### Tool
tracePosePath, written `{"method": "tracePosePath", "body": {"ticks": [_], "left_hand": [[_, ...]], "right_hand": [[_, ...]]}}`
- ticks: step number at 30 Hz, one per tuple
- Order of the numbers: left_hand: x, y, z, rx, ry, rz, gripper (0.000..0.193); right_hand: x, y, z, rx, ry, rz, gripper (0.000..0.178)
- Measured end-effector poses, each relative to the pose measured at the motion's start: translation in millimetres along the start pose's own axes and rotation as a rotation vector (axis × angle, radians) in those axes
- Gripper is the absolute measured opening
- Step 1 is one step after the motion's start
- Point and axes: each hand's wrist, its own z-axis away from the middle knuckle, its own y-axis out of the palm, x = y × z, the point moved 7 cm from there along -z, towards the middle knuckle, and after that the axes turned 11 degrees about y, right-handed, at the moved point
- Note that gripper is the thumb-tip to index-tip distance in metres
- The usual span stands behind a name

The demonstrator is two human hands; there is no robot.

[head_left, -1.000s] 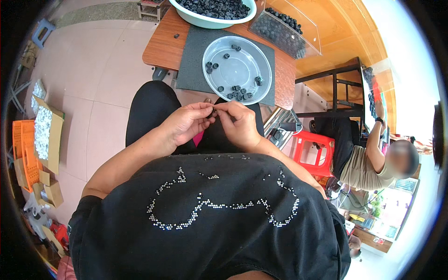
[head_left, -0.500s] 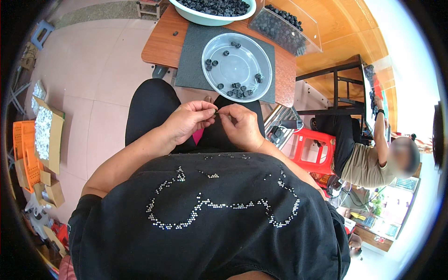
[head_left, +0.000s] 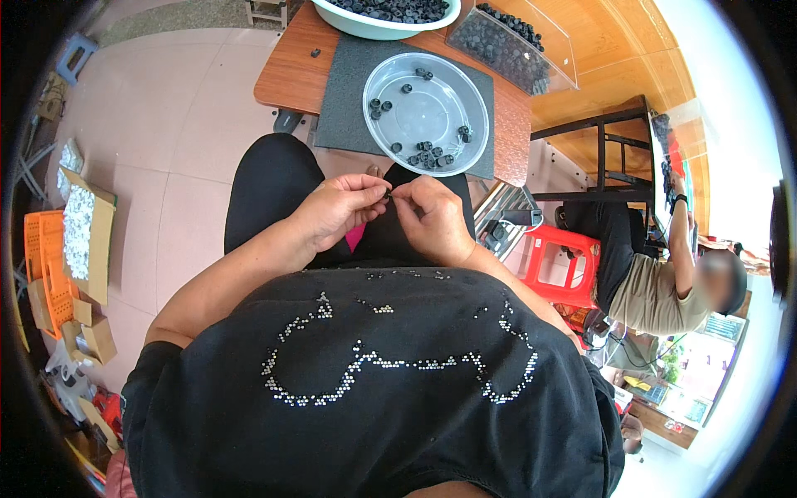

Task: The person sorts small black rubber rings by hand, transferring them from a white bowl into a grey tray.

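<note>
Over my lap my two hands meet, thumbs and forefingers pinched close together. Between the fingertips of my left hand [head_left: 344,207] shows a small dark piece [head_left: 388,193], too little to name. My right hand [head_left: 430,220] pinches at the same spot from the other side; what its fingertips hold is hidden. Just beyond them, a clear round plastic basin [head_left: 415,116] rests on a dark grey mat [head_left: 344,104]. Several small black ring-shaped plastic parts [head_left: 430,153] lie in it, mostly bunched at its near side.
A pale green basin [head_left: 390,29] and a clear bin [head_left: 498,54], both filled with black parts, stand on the brown table [head_left: 286,75]. To the right are a red stool [head_left: 560,266] and a seated co-worker [head_left: 664,282]. Boxes and an orange crate [head_left: 50,266] stand at left.
My hands stay pinched together, with only a slight shift of the fingers. The whole view has moved a little; the parts in the clear basin look the same.
</note>
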Motion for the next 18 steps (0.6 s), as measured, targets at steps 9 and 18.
{"method": "tracePosePath", "body": {"ticks": [9,18], "left_hand": [[-1.5,1.4,0.7,-0.002,0.028,-0.048,0.014],[-1.0,3.9,3.4,-0.006,-0.009,0.006,0.013]], "right_hand": [[4.7,0.6,-0.5,0.007,-0.033,-0.001,0.008],[1.8,1.4,-0.1,0.002,-0.021,0.003,0.01]]}}
